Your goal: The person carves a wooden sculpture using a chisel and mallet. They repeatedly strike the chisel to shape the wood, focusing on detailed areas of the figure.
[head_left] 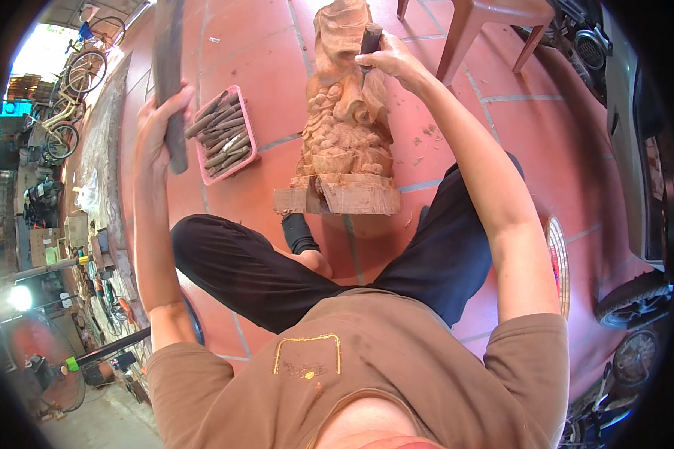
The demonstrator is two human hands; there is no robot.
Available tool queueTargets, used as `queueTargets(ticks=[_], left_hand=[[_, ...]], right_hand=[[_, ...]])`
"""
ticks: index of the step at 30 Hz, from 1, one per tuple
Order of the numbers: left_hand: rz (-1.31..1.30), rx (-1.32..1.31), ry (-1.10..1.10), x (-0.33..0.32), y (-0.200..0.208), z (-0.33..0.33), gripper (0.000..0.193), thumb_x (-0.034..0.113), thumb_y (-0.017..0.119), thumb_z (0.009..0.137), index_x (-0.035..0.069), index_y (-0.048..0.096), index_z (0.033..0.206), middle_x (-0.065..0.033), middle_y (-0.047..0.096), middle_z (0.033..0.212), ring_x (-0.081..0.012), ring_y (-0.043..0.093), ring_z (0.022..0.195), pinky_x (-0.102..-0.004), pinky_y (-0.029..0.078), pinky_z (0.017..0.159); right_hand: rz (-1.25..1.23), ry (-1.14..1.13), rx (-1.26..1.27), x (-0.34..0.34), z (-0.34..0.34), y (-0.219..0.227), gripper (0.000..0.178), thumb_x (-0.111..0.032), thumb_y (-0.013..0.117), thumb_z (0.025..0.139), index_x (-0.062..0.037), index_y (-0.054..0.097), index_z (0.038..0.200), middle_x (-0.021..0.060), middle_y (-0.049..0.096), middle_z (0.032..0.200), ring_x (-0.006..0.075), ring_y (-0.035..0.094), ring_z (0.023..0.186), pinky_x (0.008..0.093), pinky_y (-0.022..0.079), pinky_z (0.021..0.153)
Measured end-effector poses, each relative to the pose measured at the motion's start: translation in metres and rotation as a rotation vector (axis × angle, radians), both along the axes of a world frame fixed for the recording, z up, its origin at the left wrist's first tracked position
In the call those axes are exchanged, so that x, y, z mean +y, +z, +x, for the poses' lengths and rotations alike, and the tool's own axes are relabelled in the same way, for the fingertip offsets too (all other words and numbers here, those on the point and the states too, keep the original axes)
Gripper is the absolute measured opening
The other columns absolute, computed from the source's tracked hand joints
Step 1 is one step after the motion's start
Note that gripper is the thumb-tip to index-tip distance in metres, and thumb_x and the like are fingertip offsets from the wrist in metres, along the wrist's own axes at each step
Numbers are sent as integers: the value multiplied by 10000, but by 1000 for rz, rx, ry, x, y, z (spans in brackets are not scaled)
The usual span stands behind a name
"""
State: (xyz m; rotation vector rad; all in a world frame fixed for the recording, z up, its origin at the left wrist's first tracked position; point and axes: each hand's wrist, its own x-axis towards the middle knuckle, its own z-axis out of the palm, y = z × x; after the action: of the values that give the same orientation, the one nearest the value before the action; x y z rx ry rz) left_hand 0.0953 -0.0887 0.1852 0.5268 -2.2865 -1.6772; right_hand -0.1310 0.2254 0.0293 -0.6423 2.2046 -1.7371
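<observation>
My left hand [159,123] is raised at the left of the view, fingers wrapped fully around the lower end of a long dark wooden mallet bar [168,67], which stands near upright above the fist. My right hand [394,60] is closed on the dark handle of a carving chisel [368,45]; its blade points down against the upper part of a tall pale-brown carved wooden statue [344,112]. The statue stands upright on a rough wooden block base [338,198], on the red tiled floor [277,67] directly ahead of my crossed legs in black trousers. Just left of the statue lies a pink rectangular plastic tray [252,142] holding a row of dark-handled chisels [221,135] (exact count not determinable). Wood chips [429,131] are scattered on the tiles right of the statue. A red plastic stool [487,19] stands beyond, upper right.
</observation>
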Motion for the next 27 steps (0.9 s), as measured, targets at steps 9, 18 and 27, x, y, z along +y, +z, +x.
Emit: queueTargets(ticks=[9, 18, 27], left_hand=[[71, 45, -225, 87, -27, -45, 387, 190, 826, 828, 22, 639, 1122, 12, 597, 749, -78, 554, 617, -238, 434, 571], [5, 52, -312, 115, -26, -61, 457, 220, 823, 844, 11, 635, 1204, 5, 607, 779, -80, 557, 618, -240, 419, 556], [-128, 324, -299, 119, -21, -74, 403, 211, 801, 865, 5, 637, 1170, -38, 667, 831, -89, 607, 644, -244, 478, 600]], right_hand=[[-60, -26, -5, 4, 14, -10, 324, -158, 754, 838, -34, 617, 1104, 47, 642, 993, 145, 612, 942, 332, 503, 876], [-72, 6, 3, 14, 18, -18, 364, -162, 732, 861, -10, 608, 1167, 82, 672, 1011, 178, 635, 931, 353, 518, 857], [107, -23, 64, 7, 26, -13, 344, -226, 753, 872, -20, 672, 1136, 76, 688, 975, 160, 635, 910, 342, 503, 845]])
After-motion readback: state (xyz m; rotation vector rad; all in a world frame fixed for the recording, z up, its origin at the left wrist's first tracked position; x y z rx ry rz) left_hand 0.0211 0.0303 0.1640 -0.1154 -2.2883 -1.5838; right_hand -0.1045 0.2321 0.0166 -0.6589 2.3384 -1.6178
